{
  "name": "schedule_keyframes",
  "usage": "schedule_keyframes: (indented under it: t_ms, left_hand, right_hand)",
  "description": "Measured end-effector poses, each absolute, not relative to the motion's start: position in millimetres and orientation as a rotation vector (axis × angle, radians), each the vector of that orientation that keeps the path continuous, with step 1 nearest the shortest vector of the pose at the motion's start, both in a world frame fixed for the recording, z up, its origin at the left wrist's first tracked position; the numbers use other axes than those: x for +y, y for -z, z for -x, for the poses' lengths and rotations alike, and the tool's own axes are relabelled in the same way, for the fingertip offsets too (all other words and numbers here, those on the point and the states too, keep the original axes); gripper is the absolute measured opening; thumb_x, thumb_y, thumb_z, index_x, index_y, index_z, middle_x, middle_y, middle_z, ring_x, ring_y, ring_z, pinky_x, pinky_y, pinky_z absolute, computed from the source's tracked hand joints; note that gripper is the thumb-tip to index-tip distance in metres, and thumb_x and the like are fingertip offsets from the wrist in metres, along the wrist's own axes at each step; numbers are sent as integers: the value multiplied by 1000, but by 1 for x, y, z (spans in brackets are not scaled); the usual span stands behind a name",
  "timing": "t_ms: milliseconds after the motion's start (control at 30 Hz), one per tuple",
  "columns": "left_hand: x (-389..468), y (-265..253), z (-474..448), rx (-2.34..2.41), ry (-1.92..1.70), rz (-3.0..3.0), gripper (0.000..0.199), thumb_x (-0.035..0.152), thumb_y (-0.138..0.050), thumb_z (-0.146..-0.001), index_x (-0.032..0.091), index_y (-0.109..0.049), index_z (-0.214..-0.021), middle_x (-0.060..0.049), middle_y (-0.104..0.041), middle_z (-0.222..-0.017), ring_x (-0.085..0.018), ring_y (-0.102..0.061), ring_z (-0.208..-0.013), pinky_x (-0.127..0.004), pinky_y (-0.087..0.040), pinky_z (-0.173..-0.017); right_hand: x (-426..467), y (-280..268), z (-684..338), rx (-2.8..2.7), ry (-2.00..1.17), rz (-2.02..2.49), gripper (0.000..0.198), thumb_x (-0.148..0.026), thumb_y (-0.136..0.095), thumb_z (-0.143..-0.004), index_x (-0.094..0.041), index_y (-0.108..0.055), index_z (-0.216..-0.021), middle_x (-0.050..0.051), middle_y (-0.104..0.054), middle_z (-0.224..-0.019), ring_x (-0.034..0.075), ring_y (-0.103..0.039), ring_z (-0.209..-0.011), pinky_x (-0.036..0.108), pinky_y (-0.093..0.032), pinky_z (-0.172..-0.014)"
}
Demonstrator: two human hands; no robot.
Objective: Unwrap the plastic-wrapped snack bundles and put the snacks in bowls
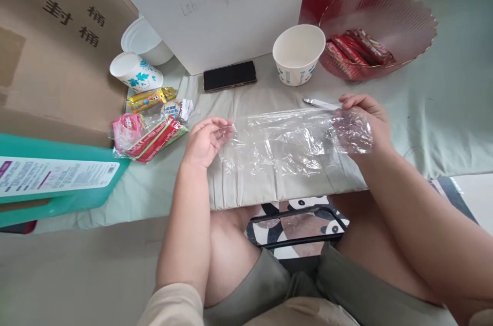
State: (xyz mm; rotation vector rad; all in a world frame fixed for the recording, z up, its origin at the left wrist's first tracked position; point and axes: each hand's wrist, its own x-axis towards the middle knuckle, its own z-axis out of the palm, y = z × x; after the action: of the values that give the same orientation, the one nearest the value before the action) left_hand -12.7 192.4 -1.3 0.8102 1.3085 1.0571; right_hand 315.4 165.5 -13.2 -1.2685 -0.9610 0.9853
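Observation:
A clear plastic bag (277, 144) is stretched flat between my hands above the near edge of the cloth-covered table. My left hand (208, 141) pinches its left end between thumb and fingers. At the other end, my right hand (365, 123) grips the bag, with a loose flap of film lying over the palm and wrist. Just beyond the right fingers lies a slim white-handled tool (320, 103), partly hidden by the hand, so its kind is unclear. A white paper bowl (298, 56) with blue leaf prints stands behind the bag.
Wrapped snacks (150, 131) and a tipped paper cup (136, 72) lie at the left, near a teal jug (57, 177) and a cardboard box (57, 74). A phone (230, 76) rests before a white box (231, 7). A pink glass bowl (412, 23) holds red-wrapped bars.

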Motion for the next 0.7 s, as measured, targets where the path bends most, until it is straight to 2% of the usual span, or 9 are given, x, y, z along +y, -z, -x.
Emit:
schedule_keyframes:
  t_ms: [67, 167, 233, 333, 433, 600, 700]
  left_hand:
    - [194, 0, 13, 1280, -1070, -787, 14, 30, -59, -75, 17, -65, -74, -8, -75, -87, -19, -74, -82, -29, -62, -72]
    - [193, -4, 14, 1272, -1084, -777, 25, 43, -61, -77, 18, -66, -81, -10, -75, -96, -22, -74, -84, -29, -61, -62]
    - [191, -5, 13, 1291, -1069, -812, 24, 35, -70, -71, 19, -67, -89, -8, -74, -108, -19, -74, -79, -22, -54, -51]
    - [189, -6, 12, 1289, -1012, -899, 41, 19, -73, -63, 22, -68, -103, -5, -67, -127, -14, -73, -73, -17, -45, -41]
    - [189, -7, 14, 1244, -1000, -911, 48, 14, -70, -61, 22, -68, -108, -6, -63, -134, -14, -74, -74, -18, -51, -46]
    - [189, -10, 19, 1154, -945, -849, 50, 10, -64, -60, 21, -70, -109, -9, -61, -140, -16, -74, -78, -19, -54, -48]
    - [188, -10, 19, 1069, -932, -875, 55, 10, -58, -57, 20, -70, -109, -10, -62, -140, -19, -75, -86, -22, -59, -55]
  right_hand:
    - [163, 11, -315, -861, -1034, 1234, 13, -22, -68, -59, -22, -56, -64, 3, -57, -100, 10, -48, -59, 31, -39, -56]
    - [160, 10, -312, -839, -1059, 1190, 11, -14, -65, -57, -21, -56, -60, 3, -58, -100, 10, -49, -61, 31, -38, -56]
    - [159, 11, -309, -895, -1042, 1149, 11, -12, -62, -58, -20, -56, -58, 3, -58, -98, 10, -48, -63, 29, -36, -55]
    - [160, 15, -308, -927, -1012, 1095, 10, -12, -61, -57, -20, -54, -57, 2, -57, -94, 9, -46, -61, 27, -35, -53]
    - [162, 19, -313, -903, -1000, 1128, 11, -17, -62, -60, -21, -53, -63, 1, -57, -92, 7, -42, -54, 27, -33, -49]
    - [170, 20, -321, -937, -816, 1287, 14, -36, -62, -80, -26, -54, -75, -3, -53, -71, 9, -39, -45, 27, -26, -43]
    - [176, 13, -316, -974, -869, 1243, 16, -37, -66, -81, -25, -56, -79, -5, -54, -64, 10, -46, -47, 25, -34, -46]
